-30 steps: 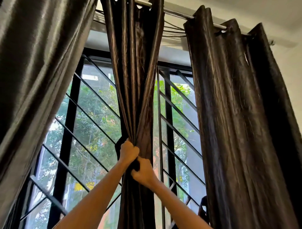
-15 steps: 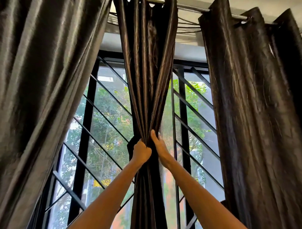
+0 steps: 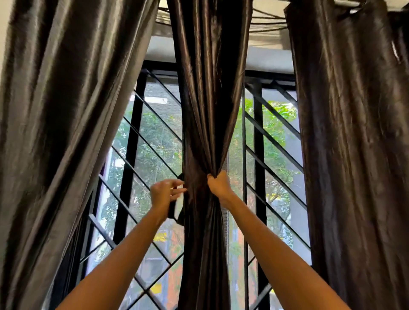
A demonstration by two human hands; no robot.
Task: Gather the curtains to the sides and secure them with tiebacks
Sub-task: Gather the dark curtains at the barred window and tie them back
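A dark, shiny middle curtain [image 3: 205,115] hangs gathered into a narrow bunch in front of the window. My right hand [image 3: 219,184] grips the bunch from its right side at the pinched waist. My left hand [image 3: 164,192] is just left of the bunch, off the fabric, fingers curled round a dark tieback [image 3: 179,215] that shows at the curtain's left edge. Most of the tieback is hidden behind the fabric and my hand. A left curtain [image 3: 57,132] hangs drawn aside, and a right curtain [image 3: 354,155] hangs loose.
Behind the curtains stands a window with a black diagonal metal grille [image 3: 141,132] and trees outside. A curtain rod [image 3: 345,2] runs along the top, with thin cords [image 3: 265,21] sagging below it.
My left hand let go of the gathered curtain and moved left to the tieback. My right hand closed round the bunch from the right. Both hands sit slightly lower in view.
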